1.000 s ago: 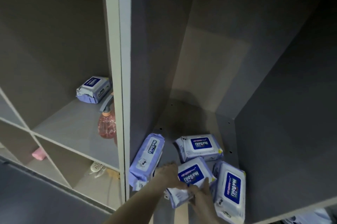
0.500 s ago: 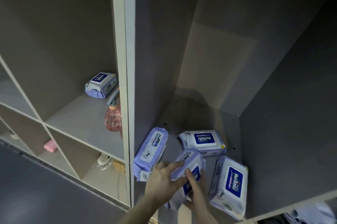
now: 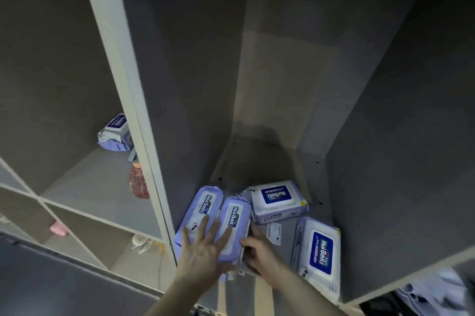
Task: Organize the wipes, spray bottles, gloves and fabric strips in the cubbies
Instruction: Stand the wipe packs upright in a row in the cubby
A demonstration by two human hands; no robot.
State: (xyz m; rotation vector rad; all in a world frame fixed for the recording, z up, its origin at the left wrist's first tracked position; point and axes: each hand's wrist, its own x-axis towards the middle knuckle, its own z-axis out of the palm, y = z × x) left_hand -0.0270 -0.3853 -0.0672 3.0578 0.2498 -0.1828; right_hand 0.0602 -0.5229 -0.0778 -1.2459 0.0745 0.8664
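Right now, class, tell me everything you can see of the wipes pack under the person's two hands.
The wipes pack is a soft lilac plastic packet with a white label panel and blue brand lettering. It lies on the cubby floor, beside another pack against the left wall. The left hand rests flat on it with spread fingers; the right hand grips its right edge.

You are looking into a dim, grey-toned cubby point(image 3: 282, 84), its back panel catching faint warm light while the side walls above your fingers point(image 3: 213, 228) sink into shadow. Wide-angle distortion bends the shelf edges left of your fingers, and the whole picture is soft and slightly smeared.
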